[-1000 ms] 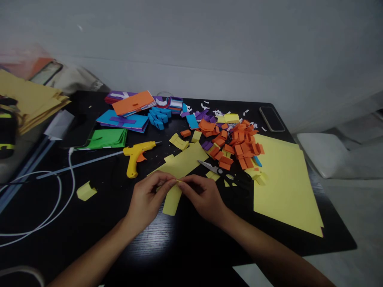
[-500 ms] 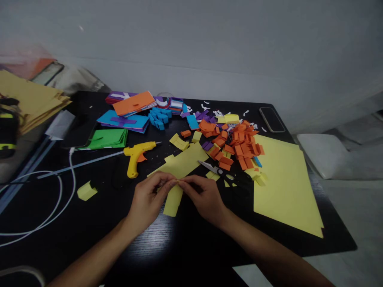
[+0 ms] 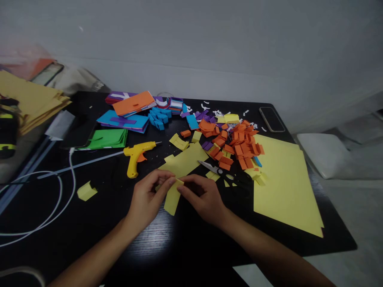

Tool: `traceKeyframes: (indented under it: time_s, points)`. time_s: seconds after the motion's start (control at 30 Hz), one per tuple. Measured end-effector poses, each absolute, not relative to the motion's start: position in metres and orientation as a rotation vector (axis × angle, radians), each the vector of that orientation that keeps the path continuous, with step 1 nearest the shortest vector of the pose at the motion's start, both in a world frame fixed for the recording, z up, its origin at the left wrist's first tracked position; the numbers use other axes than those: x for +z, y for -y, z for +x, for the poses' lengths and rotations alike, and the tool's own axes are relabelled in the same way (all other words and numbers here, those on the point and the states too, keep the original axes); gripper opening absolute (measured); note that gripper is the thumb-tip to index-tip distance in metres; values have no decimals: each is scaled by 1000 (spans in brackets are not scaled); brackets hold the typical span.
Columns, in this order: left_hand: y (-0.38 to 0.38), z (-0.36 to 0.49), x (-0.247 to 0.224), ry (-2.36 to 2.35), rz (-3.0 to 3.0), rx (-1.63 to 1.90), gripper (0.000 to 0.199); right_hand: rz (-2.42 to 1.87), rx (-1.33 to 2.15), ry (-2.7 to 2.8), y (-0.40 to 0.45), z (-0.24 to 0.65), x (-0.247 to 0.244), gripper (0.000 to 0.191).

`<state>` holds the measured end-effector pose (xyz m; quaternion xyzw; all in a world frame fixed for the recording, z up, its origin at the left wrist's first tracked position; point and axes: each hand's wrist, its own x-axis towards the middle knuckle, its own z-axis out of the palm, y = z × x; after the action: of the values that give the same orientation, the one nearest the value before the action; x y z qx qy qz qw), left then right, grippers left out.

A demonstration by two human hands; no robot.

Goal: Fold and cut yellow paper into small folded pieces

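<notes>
Head view: from afar I watch the left hand (image 3: 148, 196) and right hand (image 3: 208, 200) pinch a yellow strip (image 3: 172, 201) between fingertips, left of the scissors (image 3: 220, 171); the glue gun (image 3: 135, 156) lies farther left.

The paper strip (image 3: 171, 202) and glue gun (image 3: 133, 155) are yellow, the table (image 3: 104, 211) black.

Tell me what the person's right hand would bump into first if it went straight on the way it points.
The right hand would most likely meet the yellow paper strip first, right in front of it, with the left hand just beyond. Depth is hard to judge here.
</notes>
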<state>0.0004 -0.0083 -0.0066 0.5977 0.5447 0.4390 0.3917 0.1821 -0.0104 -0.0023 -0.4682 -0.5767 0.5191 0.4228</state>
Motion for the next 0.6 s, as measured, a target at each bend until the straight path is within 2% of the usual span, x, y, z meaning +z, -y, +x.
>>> traceKeyframes:
  time_s: [0.3, 0.6]
  points:
    - [10, 2, -7, -1366, 1478, 1105, 12, -1072, 1377, 1340, 11, 180, -4, 20]
    - [12, 1, 1, -1185, 1505, 920, 24, -1084, 1351, 1278, 10, 181, -9, 19]
